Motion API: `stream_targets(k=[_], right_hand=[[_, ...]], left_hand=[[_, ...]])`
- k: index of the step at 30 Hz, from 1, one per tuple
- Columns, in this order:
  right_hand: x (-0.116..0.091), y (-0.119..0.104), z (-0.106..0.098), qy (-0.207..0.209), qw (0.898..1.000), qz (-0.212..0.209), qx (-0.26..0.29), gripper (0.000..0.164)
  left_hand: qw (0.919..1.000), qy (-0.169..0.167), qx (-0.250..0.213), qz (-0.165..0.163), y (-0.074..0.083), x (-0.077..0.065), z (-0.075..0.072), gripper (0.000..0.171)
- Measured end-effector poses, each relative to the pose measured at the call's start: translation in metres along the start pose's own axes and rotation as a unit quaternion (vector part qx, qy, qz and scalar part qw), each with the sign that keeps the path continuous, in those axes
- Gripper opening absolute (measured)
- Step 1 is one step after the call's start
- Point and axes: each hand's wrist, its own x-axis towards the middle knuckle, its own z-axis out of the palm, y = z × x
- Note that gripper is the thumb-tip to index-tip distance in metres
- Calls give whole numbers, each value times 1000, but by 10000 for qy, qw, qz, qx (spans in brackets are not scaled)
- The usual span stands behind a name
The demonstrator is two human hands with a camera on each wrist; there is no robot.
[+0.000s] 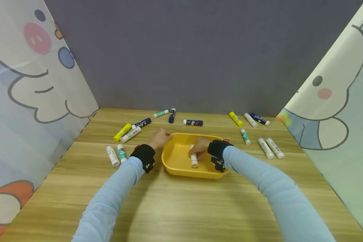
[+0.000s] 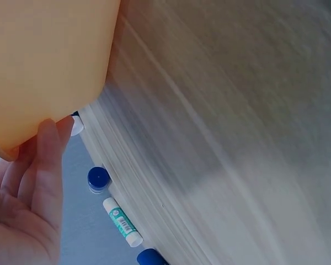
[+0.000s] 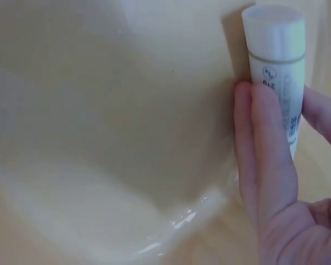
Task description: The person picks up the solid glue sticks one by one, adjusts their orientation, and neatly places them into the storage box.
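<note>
A yellow plastic tray stands on the wooden table. At its far left corner my left hand grips the rim; the left wrist view shows its fingers against the tray's outer wall. Inside the tray, my right hand holds a white glue stick. The right wrist view has the glue stick between the thumb and the fingers, its white cap end sticking out past them.
Several glue sticks lie around the tray: a yellow one and a green-and-white one on the left, a blue one behind, white ones on the right. A grey panel closes off the back.
</note>
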Motion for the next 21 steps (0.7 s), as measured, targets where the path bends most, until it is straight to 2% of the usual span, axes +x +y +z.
stream_targets(k=[7, 11, 16, 21], right_hand=[[-8, -4, -4, -390, 9985, -25, 388, 20], [-14, -10, -8, -419, 9976, 49, 550, 23], [-19, -13, -10, -424, 9978, 113, 505, 28], [-21, -12, -11, -569, 9979, -48, 301, 31]], left_hand=[[9998, 147, -166, 3, 3, -4, 0, 25], [9997, 185, -162, 1, 2, -5, 0, 26], [9997, 184, -141, -38, 3, -5, 0, 26], [9998, 187, -44, -91, 4, -4, 0, 27]])
